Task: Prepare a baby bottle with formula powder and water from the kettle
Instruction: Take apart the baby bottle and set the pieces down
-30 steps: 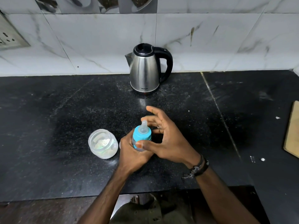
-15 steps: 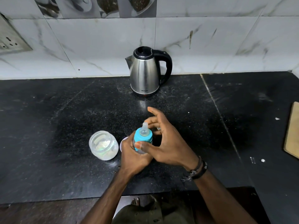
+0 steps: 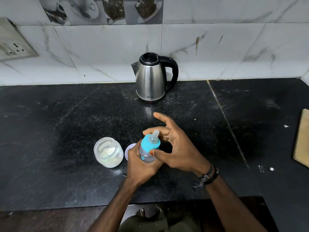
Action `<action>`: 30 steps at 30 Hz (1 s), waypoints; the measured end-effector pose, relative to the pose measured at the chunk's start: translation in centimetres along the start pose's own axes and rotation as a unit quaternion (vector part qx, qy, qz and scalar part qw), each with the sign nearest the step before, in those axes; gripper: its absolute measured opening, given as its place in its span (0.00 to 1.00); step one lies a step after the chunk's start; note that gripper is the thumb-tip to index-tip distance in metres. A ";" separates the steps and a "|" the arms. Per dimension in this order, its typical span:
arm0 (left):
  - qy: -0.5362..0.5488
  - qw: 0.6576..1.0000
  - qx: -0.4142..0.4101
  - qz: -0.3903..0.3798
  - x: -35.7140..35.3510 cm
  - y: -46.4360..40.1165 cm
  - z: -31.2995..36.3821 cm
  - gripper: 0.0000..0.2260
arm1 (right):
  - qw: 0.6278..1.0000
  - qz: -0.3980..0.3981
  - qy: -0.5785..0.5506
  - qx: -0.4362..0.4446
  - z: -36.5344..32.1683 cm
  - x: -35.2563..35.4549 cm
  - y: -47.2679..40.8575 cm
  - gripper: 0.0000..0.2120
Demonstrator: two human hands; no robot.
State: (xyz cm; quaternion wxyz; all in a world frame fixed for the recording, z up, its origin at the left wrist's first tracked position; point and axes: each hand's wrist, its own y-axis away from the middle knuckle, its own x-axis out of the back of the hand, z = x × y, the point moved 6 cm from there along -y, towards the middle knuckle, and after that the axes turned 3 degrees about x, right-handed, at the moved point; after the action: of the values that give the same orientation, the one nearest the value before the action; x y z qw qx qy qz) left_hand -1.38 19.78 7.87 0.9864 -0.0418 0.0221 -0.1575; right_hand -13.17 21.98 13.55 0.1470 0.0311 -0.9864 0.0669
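Above the black counter (image 3: pixel 50 131), the left hand (image 3: pixel 140 166) grips the clear body of the baby bottle (image 3: pixel 148 152), held tilted. The right hand (image 3: pixel 177 148) pinches the bottle's blue collar (image 3: pixel 148 144) between thumb and curled fingers, its index finger stretched out. An open jar of white powder (image 3: pixel 107 152) stands just left of them, and the steel kettle (image 3: pixel 151 79) stands by the tiled wall.
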 end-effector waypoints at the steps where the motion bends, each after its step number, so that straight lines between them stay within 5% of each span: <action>1: -0.007 1.000 0.001 0.001 0.1 0.0 -0.1 0.09 | 1.000 0.002 0.015 -0.003 0.0 0.0 0.1 0.49; 5: -0.030 1.000 0.003 -0.006 0.1 -0.3 -0.4 0.15 | 0.994 0.037 0.098 -0.015 -0.3 -0.1 0.1 0.54; 17: -0.082 0.995 0.015 0.056 0.4 0.2 -1.8 0.12 | 0.989 0.144 0.011 0.001 1.5 4.4 0.6 0.43; 30: -0.114 0.992 0.008 0.058 0.0 0.0 -3.2 0.13 | 0.958 0.216 0.136 -0.130 13.4 9.7 1.7 0.43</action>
State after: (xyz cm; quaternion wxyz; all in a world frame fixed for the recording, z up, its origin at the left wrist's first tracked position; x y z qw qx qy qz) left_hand -1.59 19.57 4.70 0.9903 -0.0498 -0.0894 -0.0944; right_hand -26.43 21.38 3.47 0.2649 -0.2116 -0.9404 -0.0283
